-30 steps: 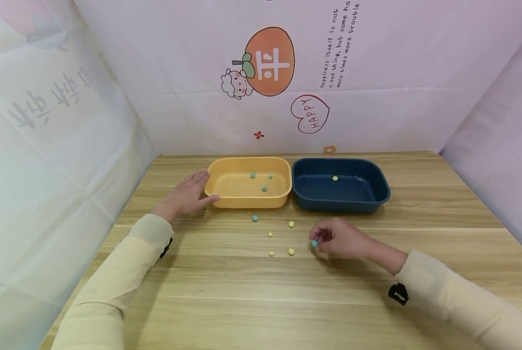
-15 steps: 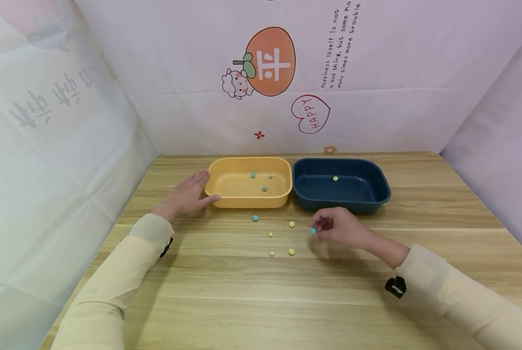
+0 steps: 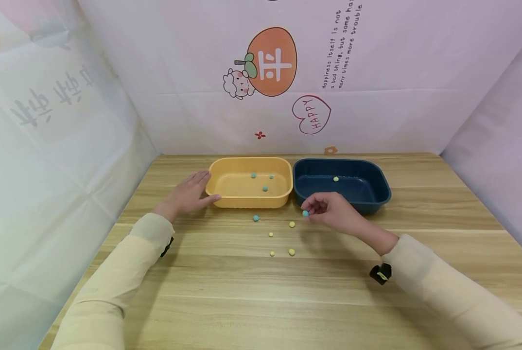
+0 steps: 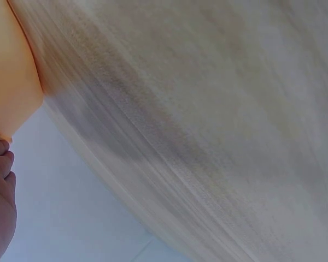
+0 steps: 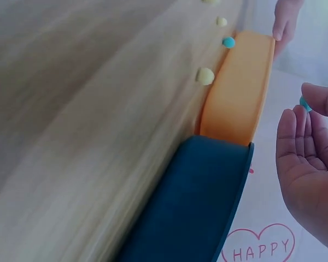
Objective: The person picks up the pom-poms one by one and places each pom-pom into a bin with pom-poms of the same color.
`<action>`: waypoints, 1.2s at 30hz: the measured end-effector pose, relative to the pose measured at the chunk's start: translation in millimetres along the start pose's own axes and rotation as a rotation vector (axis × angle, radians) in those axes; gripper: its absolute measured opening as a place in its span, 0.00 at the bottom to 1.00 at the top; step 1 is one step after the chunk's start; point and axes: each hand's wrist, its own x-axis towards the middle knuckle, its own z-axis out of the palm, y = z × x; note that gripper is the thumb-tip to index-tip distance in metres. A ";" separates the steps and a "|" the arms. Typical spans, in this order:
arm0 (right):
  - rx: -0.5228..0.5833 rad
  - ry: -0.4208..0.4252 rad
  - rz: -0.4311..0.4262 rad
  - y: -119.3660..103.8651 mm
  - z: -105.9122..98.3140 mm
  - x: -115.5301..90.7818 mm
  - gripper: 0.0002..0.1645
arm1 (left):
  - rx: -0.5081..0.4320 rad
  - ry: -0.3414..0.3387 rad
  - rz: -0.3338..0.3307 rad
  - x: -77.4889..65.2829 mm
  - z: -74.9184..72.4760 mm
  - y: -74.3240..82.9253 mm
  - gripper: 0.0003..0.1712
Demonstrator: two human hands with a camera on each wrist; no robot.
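Between thumb and fingertips my right hand (image 3: 334, 212) pinches a small blue ball (image 3: 305, 213), in front of the dark blue bin's near left corner. The right wrist view shows the same blue ball (image 5: 304, 103) at the thumb tip. My left hand (image 3: 190, 193) rests against the left end of the yellow bin (image 3: 249, 202), fingers straight along its rim. Inside that bin lie 3 blue balls (image 3: 265, 188). The dark blue bin (image 3: 376, 206) stands right beside it and holds one yellow ball (image 3: 336, 179).
On the wooden table (image 3: 226, 296), in front of the bins, lie another blue ball (image 3: 255, 218) and several yellow balls (image 3: 291, 252). A printed white cloth (image 3: 178, 121) hangs behind the table and along its sides.
My right hand has lifted the blue ball and carried it away from me and slightly left, towards the bins. My left hand has stayed on the yellow bin.
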 end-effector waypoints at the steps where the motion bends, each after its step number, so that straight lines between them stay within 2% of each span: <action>1: 0.001 0.009 -0.001 -0.6 -0.1 2.5 0.10 | -0.001 -0.002 -0.002 0.0 -0.5 0.5 0.53; 14: 0.046 0.076 0.035 -14.1 1.1 33.9 0.11 | -0.012 -0.008 -0.008 0.3 -0.4 0.7 0.54; 25: 0.102 0.142 0.000 -24.5 11.4 67.5 0.13 | -0.011 0.001 0.000 1.3 2.6 -3.0 0.55; 36: 0.107 0.173 0.055 -34.5 21.3 96.0 0.11 | -0.019 -0.004 -0.004 1.6 1.4 -2.2 0.54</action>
